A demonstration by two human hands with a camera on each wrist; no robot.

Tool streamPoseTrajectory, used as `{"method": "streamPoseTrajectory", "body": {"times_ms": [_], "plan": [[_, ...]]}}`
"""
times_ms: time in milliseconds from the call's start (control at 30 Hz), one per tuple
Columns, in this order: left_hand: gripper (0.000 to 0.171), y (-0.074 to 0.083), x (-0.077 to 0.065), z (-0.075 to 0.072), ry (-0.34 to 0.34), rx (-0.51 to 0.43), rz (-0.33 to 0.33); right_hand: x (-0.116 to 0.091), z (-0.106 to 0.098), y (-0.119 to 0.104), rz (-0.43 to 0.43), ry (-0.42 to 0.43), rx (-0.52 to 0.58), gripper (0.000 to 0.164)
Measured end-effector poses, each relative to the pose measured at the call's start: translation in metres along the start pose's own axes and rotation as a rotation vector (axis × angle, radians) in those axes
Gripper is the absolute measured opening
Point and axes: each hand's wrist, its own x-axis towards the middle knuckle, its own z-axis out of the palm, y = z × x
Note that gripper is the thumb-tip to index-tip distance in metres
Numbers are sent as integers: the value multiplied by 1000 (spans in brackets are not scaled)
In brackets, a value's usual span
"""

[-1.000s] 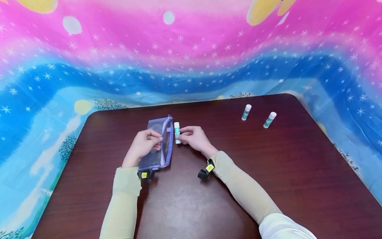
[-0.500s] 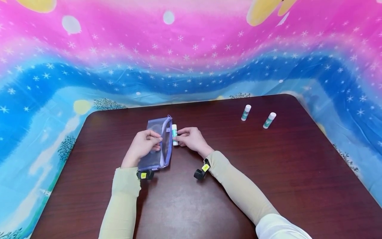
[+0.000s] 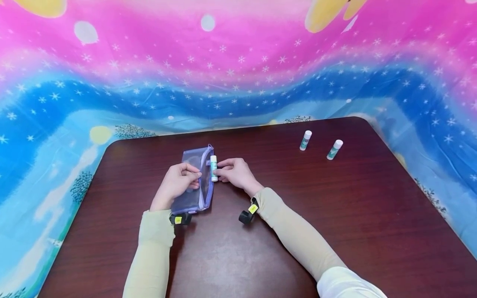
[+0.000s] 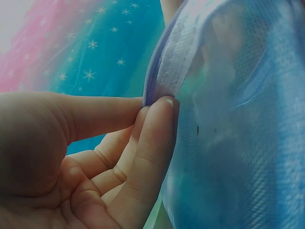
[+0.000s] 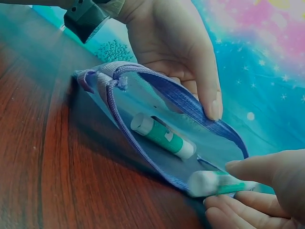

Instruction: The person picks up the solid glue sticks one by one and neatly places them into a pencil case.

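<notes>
My left hand (image 3: 178, 182) pinches the zipper edge of a see-through purple mesh zip pouch (image 3: 186, 200), holding its mouth apart. In the left wrist view, thumb and fingers grip the zipper tape (image 4: 174, 71) from both sides. Between the thumb and fingers of my right hand (image 3: 237, 174) is a glue stick (image 3: 213, 169), white-capped with a green label. It overlaps the pouch's near rim at the opening. Inside the pouch, the right wrist view shows another glue stick (image 5: 164, 136) lying on its side.
Two more glue sticks, one left (image 3: 305, 140) and one right (image 3: 335, 150), stand upright at the far right of the dark wood table (image 3: 283, 231). A snowflake-patterned cloth (image 3: 238, 70) hangs behind the table. Black cameras are strapped to both wrists.
My right hand has carried the glue stick leftward, from just beside the pouch to over its opening. My left hand keeps its pinch on the zipper edge, nearly still.
</notes>
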Motion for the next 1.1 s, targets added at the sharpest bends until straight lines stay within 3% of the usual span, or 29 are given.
{"method": "streamPoseTrajectory", "body": {"times_ms": [533,1100], "plan": [[17,1,-1,0,-5,-23,13,-4,-3,-2,-54,4,37,36],[18,3,-3,-1,-1,-25,19,-7,-7,-5,-86,28,-35,38]]}}
